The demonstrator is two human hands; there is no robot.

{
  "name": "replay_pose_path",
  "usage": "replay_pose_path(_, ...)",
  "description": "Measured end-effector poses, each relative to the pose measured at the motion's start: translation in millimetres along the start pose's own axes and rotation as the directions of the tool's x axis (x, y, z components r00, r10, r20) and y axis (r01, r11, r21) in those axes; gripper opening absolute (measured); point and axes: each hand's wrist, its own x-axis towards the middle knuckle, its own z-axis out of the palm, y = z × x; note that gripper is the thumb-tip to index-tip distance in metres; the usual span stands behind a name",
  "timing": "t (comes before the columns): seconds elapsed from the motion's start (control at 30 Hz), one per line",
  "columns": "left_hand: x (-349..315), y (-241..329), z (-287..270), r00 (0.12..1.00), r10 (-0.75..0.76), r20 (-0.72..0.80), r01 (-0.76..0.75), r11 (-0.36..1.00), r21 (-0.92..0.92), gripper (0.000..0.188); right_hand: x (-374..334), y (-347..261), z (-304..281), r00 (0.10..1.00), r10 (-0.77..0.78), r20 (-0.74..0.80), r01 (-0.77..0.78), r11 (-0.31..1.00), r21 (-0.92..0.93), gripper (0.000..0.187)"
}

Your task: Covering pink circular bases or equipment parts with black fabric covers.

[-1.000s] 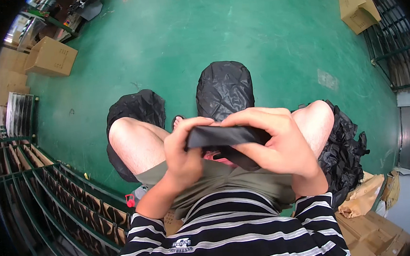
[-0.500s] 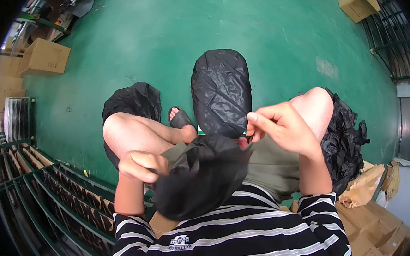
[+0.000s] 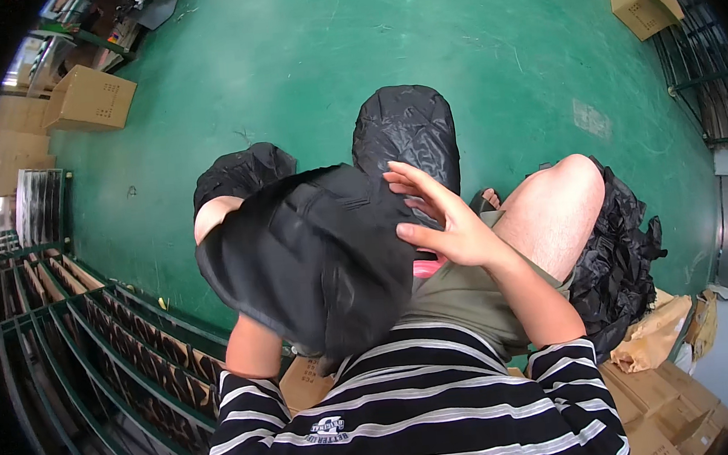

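A black cloth (image 3: 315, 257) spreads just off centre toward 8 o'clock. Beyond it, at 1 o'clock, sits a black-covered bundle (image 3: 405, 126). The left forearm (image 3: 252, 349), from 7 o'clock, runs beneath the cloth, probably propping it; the left hand is hidden, its grip impossible to tell. The right hand (image 3: 454, 225), at 3 o'clock, has its fingers apart beside the cloth's edge, perhaps steadying it; contact is unclear.

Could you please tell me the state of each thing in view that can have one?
Black cloth: spread, creased.
Left hand: hidden by the black cloth.
Right hand: open, fingers spread, contact with cloth unclear.
Black bundle: wrinkled.
Black heap at right: crumpled.
Far-right cardboard box: flap open.
Left cardboard box: open or shut unclear.
Brown paper: crumpled.
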Motion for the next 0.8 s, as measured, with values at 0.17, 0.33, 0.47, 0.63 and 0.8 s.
replay_pose_path(0.17,3,-5,-6,0.985,-0.118,0.130,0.113,0.993,0.041,0.055,9,-6,8,0.954,-0.299,0.031,0.300,0.937,-0.179,0.077)
replay_pose_path(0.33,-7,-11,-2,0.942,-0.226,0.250,0.210,0.974,0.089,0.045,23,-2,3,0.900,-0.145,0.411,0.094,0.985,0.142,0.065)
replay_pose_path(0.47,-18,4,-12,0.881,-0.309,0.358,0.281,0.951,0.129,0.039,12,33,-10,0.740,0.120,0.662,-0.371,0.893,0.253,0.039)
replay_pose_path(0.63,-38,23,-17,0.802,-0.409,0.436,0.352,0.912,0.209,0.036,-17,-7,-49,0.881,0.090,0.465,-0.177,0.973,0.146,0.034)
replay_pose_path(0.8,-59,66,-34,0.668,-0.494,0.557,0.406,0.869,0.283,0.039,-41,-6,-85,0.819,-0.036,0.573,-0.198,0.919,0.341,0.024)
